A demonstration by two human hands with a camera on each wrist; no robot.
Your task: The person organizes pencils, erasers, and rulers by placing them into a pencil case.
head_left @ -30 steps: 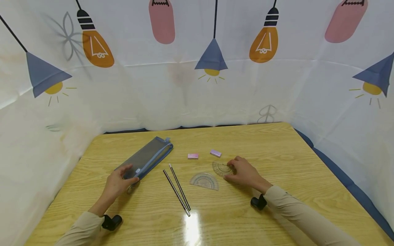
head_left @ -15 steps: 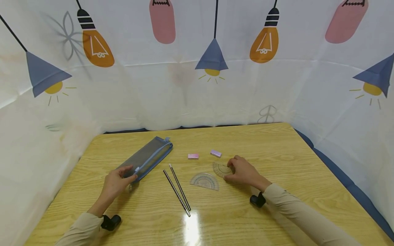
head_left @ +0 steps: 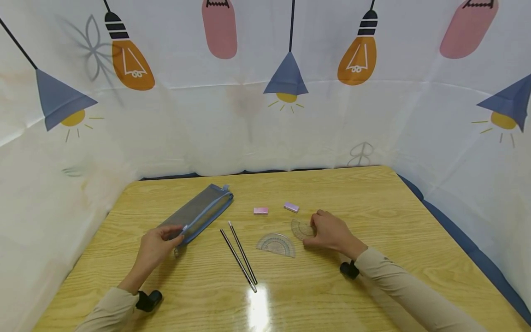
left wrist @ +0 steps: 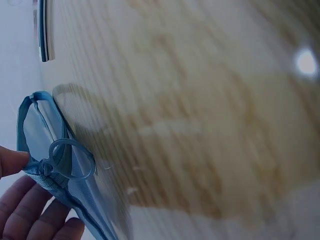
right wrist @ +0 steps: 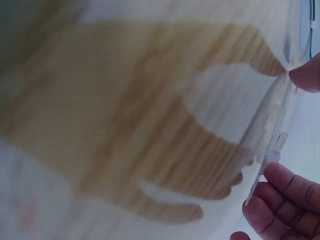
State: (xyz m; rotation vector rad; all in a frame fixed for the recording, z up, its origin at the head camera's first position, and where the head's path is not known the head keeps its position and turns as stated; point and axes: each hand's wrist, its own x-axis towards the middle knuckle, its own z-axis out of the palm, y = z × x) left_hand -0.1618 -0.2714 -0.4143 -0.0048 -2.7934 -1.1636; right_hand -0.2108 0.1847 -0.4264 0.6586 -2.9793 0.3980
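Observation:
My left hand (head_left: pixel 154 244) pinches the near end of a blue-grey mesh pencil case (head_left: pixel 192 210) at the left of the table. In the left wrist view the thumb presses the case's blue edging (left wrist: pixel 42 172), fingers underneath; a ring (left wrist: pixel 72 159) hangs there. The case's zip runs along its right side. At the right, my right hand (head_left: pixel 333 235) grips a clear protractor (head_left: pixel 301 229) by its edge, thumb on the near side and fingertips on the far side. Another clear protractor (head_left: pixel 275 245) lies flat just left of it.
Two dark pencils (head_left: pixel 238 261) lie close together in the middle of the wooden table (head_left: pixel 199 295). Behind the protractors are a pink eraser (head_left: pixel 260 211) and a lilac eraser (head_left: pixel 291 207). A printed white cloth (head_left: pixel 199 133) stands round the table's back and sides.
The right-hand protractor has shifted slightly to the right with my right hand. My left thumb and fingers have closed in on the case's near end. Pencils, erasers and the other protractor stay put.

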